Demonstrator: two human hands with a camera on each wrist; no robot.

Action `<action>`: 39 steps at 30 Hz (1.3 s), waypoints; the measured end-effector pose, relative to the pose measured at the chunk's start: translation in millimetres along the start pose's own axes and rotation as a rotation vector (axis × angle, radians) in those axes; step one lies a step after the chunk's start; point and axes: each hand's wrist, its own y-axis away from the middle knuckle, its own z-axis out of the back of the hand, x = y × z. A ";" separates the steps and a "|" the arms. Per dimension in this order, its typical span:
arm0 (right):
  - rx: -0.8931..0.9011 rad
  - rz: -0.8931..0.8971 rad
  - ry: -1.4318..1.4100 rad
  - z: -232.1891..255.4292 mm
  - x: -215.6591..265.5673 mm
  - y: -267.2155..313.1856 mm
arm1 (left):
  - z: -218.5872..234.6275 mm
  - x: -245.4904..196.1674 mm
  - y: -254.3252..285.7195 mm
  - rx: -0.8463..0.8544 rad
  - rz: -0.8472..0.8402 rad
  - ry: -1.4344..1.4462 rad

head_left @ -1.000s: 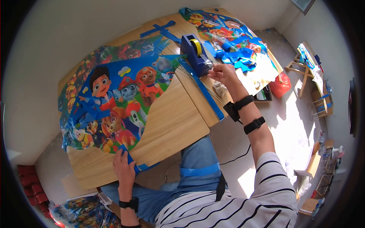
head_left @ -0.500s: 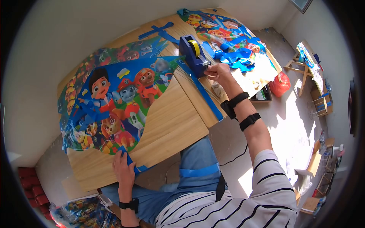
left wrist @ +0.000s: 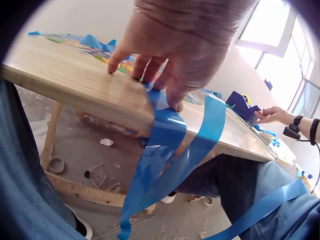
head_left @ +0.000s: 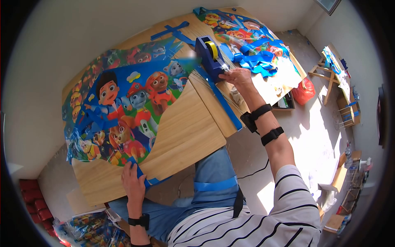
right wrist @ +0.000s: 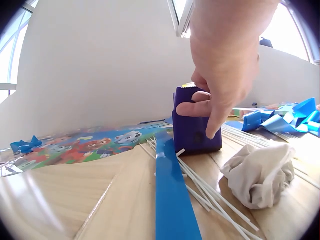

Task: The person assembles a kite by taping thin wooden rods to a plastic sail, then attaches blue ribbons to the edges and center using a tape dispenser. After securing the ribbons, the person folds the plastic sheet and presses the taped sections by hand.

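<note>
My left hand (head_left: 133,182) presses its fingertips on a blue ribbon (left wrist: 167,132) at the table's near edge, beside the lower end of a cartoon-printed plastic sheet (head_left: 142,117). The ribbon hangs over the edge in a long loop. At the toothed front end of a dark blue tape dispenser (head_left: 209,61), my right hand (head_left: 240,78) pinches with thumb and finger where the tape comes out. The tape itself is hidden by the fingers. A yellow-cored roll (head_left: 212,49) sits in the dispenser.
Thin white sticks (right wrist: 205,192), a blue strip (right wrist: 172,195) and a crumpled cloth (right wrist: 260,175) lie near the dispenser. Loose blue ribbon (head_left: 257,61) covers part of a second printed sheet (head_left: 247,31). A red bag (head_left: 303,91) stands beyond the table's right end.
My right hand has moved left from just beside the dispenser onto its front end. The left hand stays in place on the ribbon.
</note>
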 end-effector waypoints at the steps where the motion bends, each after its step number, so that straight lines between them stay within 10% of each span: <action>1: -0.002 -0.001 -0.009 0.3 -0.5 0.6 | 0.0 -0.1 -0.1 0.001 0.000 -0.002; 14: 0.076 0.017 -0.057 9.8 -7.1 -4.7 | 0.9 0.0 -0.3 0.020 -0.001 0.011; 23: -0.372 0.329 0.881 5.4 -40.6 -37.0 | 1.3 -0.4 -0.5 0.019 0.002 0.017; 28: -0.571 0.192 1.156 14.6 -62.7 -11.0 | -2.7 4.2 -3.5 0.004 -0.005 -0.014; 32: -0.255 0.605 1.081 -45.5 -11.6 26.5 | 1.4 -0.7 -2.3 0.014 0.015 -0.017; 39: 0.772 0.278 0.757 -215.4 -81.3 125.4 | -0.6 1.3 1.2 -0.027 0.051 -0.057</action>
